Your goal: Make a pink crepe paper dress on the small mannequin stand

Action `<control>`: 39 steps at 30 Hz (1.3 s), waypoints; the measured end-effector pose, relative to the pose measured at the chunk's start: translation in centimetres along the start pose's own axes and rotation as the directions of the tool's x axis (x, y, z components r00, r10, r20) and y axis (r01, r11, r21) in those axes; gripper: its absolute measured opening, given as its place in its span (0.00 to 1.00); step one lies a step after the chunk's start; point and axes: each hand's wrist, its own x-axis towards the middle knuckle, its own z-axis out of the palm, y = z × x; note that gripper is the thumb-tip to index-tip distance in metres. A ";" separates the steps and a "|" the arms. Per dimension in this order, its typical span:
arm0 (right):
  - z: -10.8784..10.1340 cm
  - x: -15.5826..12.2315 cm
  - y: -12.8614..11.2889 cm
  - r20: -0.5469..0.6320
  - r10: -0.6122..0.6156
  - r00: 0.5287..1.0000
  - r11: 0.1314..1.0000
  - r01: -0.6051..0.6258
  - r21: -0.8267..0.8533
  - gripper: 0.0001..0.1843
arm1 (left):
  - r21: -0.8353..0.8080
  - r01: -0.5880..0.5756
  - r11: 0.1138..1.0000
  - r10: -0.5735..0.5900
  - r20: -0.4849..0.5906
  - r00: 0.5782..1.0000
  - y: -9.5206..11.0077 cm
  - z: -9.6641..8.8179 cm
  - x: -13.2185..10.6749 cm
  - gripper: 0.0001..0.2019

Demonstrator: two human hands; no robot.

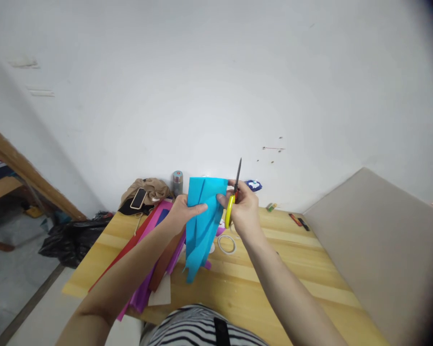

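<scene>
A folded sheet of bright blue paper hangs upright between my hands, its lower edge ragged. My left hand pinches its left side, thumb lying across the front. At the upper right edge, my right hand grips the sheet between thumb and fingers. The same hand also carries a pair of scissors with yellow handles, blades pointing up and away from the sheet. Beneath the paper, a roll of white tape lies on the wooden table.
Red, pink and purple paper sheets lie at the left. Behind them are a brown cloth, a phone and a metal flask. A grey panel borders the right side. A black plastic bag sits left of the table.
</scene>
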 end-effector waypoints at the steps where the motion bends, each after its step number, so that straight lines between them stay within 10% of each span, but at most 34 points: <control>1: -0.1 -0.1 0.0 0.016 0.012 1.000 1.000 -0.012 0.006 0.23 | -0.015 0.004 1.000 -0.004 -0.003 1.000 0.0 0.0 0.1 0.24; 8: 0.0 -1.5 1.0 0.022 0.033 0.999 0.998 -0.034 0.045 0.43 | 0.193 -0.017 0.981 0.052 -0.178 0.983 0.7 0.7 0.4 0.18; 14: 0.8 -2.2 2.3 -0.064 -0.048 0.997 0.999 0.047 -0.023 0.33 | 0.405 -0.070 0.911 0.163 -0.201 0.966 1.0 1.2 0.0 0.16; 26: 0.0 -1.7 0.2 -0.043 0.091 0.995 0.992 -0.086 0.096 0.26 | 0.041 -0.016 0.999 0.018 -0.058 0.998 0.7 0.8 0.2 0.27; 39: 0.2 -2.4 -0.9 0.135 0.233 0.963 0.910 -0.265 0.318 0.29 | 0.325 0.250 0.912 -0.292 0.088 0.952 7.7 -0.8 0.9 0.21</control>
